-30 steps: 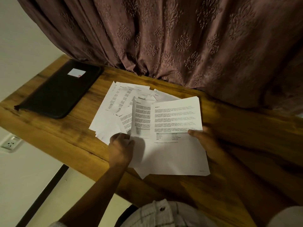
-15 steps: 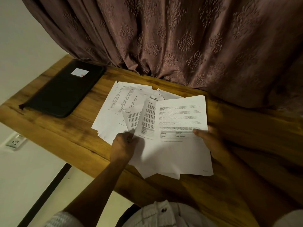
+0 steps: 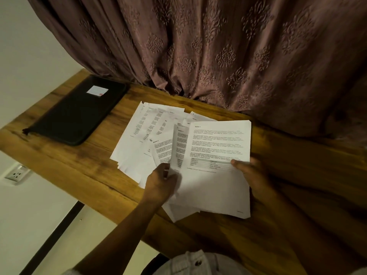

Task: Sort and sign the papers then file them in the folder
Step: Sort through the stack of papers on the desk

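Wooden desk (image 3: 79, 175) below a brown curtain (image 3: 218, 56): the right hand (image 3: 252, 175) pinches the top sheet (image 3: 216, 155) at its right edge, thumb on the print, the left hand (image 3: 160, 181) grips the fanned sheets (image 3: 179, 147) just beneath, loose papers (image 3: 143, 132) spread beyond them, and the black folder (image 3: 79, 114) lies closed, far left.

Of the papers (image 3: 139, 133) you had spread out, the top sheet (image 3: 216, 147) bore a bold heading reading "Section 1". The tilted sheet (image 3: 161, 149) to its left seemed to be headed "Section 2", though blur left that unsure. The body print, and the white label (image 3: 97, 90) on the black folder (image 3: 75, 116), were too small to read.
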